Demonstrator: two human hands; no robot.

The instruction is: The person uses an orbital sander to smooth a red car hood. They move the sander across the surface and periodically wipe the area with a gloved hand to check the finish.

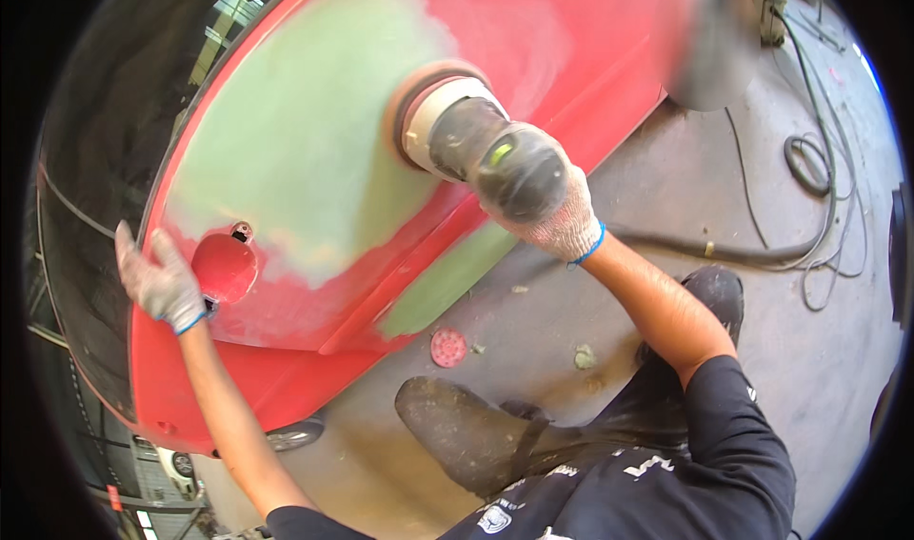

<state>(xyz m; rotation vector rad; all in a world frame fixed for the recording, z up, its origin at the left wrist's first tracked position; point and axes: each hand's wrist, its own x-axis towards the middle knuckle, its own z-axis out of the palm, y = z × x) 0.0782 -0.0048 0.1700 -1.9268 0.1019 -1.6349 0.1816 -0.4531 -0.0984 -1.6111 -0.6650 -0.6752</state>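
A red car door (533, 35) carries a large patch of pale green filler (295, 130), with a smaller green area (447, 283) below the body crease. My right hand (571, 218), in a whitish knit glove, is closed around a dark power sander (465, 138). The sander's round pad lies against the panel at the filler's right edge. My gloved left hand (164, 281) rests by the window edge, fingers spread, just left of the round door handle recess (227, 266). It holds nothing. The sander covers part of my right fingers.
A thick hose (733, 252) and thin cables (826, 216) run over the grey floor at right. A pink perforated disc (447, 348) and a greenish scrap (585, 356) lie below the door. My bent knees are close to the panel.
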